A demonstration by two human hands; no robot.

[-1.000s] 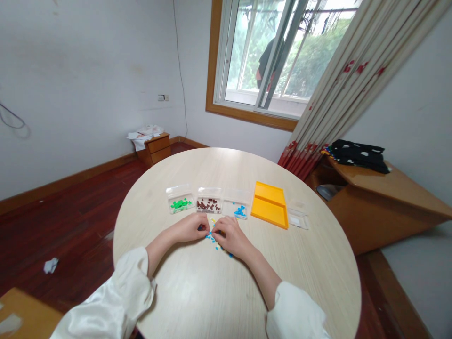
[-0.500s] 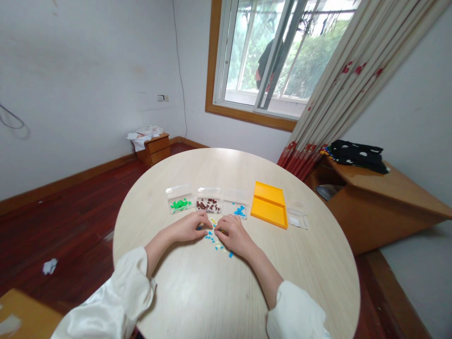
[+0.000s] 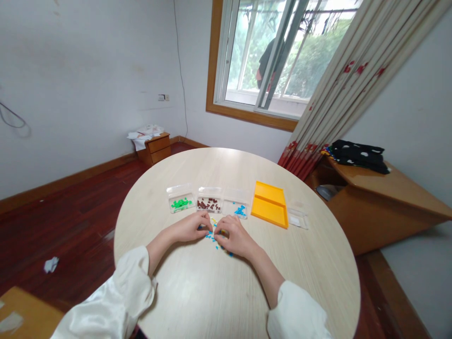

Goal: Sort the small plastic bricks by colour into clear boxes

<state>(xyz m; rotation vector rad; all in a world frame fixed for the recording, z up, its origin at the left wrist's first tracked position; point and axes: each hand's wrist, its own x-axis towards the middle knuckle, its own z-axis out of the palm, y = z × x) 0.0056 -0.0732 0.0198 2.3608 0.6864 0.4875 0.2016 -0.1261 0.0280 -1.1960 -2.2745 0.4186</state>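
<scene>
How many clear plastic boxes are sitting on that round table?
4. From left to right: the green-piece box, the brown-piece box, the blue-piece box, and, just right of the yellow tray, a shallow clear box. None seems hidden, though the hands cover some tabletop.

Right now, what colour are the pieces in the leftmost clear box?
Green pieces; head view shows them best.

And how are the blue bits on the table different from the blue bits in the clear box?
The loose blue bits lie on the table beside the right hand, but the boxed blue bits lie inside the clear box. The loose blue bits are scattered, with yellow bits nearby; the boxed blue bits are mostly bunched together. Both groups are small and blue.
</scene>
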